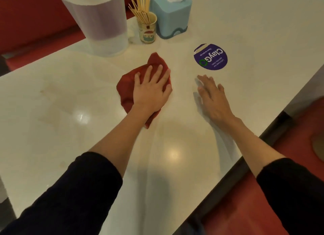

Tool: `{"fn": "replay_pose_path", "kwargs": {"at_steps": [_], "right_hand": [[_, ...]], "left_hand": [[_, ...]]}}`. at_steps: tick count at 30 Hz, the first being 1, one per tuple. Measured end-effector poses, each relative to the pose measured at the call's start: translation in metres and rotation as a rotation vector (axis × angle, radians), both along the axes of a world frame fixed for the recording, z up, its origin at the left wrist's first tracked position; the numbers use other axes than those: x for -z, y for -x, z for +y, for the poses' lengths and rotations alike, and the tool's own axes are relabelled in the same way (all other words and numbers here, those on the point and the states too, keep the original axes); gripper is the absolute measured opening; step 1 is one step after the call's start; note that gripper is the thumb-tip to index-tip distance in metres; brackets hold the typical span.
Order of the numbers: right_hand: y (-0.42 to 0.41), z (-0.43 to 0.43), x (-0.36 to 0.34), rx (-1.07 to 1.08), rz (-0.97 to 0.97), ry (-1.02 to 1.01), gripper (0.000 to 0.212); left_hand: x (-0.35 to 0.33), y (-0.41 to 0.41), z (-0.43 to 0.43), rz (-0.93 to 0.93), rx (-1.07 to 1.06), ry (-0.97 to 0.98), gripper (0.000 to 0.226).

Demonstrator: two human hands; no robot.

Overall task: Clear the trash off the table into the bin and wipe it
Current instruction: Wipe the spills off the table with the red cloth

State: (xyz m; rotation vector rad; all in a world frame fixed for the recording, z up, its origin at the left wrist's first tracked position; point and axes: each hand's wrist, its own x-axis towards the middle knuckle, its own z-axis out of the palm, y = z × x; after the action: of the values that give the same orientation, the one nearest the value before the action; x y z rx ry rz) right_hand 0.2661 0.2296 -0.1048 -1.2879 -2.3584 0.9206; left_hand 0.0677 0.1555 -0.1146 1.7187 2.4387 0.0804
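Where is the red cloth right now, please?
In the head view the red cloth lies on the table under the left hand, left of the purple sticker and in front of the clear pitcher.

Our left hand lies flat on the cloth, which lies on the table. Our right hand is to its right, low over the table and apart from the cloth. Just beyond our right fingertips lies the sticker. Well beyond our left fingertips stand the pitcher, to its right the cup of sticks, then the tissue box just beside the cup.
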Motion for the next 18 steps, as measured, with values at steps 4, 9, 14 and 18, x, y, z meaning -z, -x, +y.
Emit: {"fn": "replay_pose_path", "kwargs": {"at_steps": [4, 9, 14, 18], "right_hand": [[0.006, -0.021, -0.028, 0.286, 0.336, 0.056, 0.038], [-0.002, -0.069, -0.034, 0.355, 0.305, 0.048, 0.036], [0.001, -0.131, -0.038, 0.401, 0.307, 0.030, 0.035], [0.004, -0.184, -0.034, 0.358, 0.239, 0.042, 0.034]], "left_hand": [[-0.003, -0.040, -0.008, -0.017, 0.177, 0.007, 0.055], [-0.005, -0.112, -0.069, -0.043, 0.570, 0.028, 0.052], [-0.001, -0.106, -0.191, -0.055, 0.830, -0.027, 0.052], [0.005, -0.044, -0.261, -0.033, 0.893, -0.088, 0.050]]}}
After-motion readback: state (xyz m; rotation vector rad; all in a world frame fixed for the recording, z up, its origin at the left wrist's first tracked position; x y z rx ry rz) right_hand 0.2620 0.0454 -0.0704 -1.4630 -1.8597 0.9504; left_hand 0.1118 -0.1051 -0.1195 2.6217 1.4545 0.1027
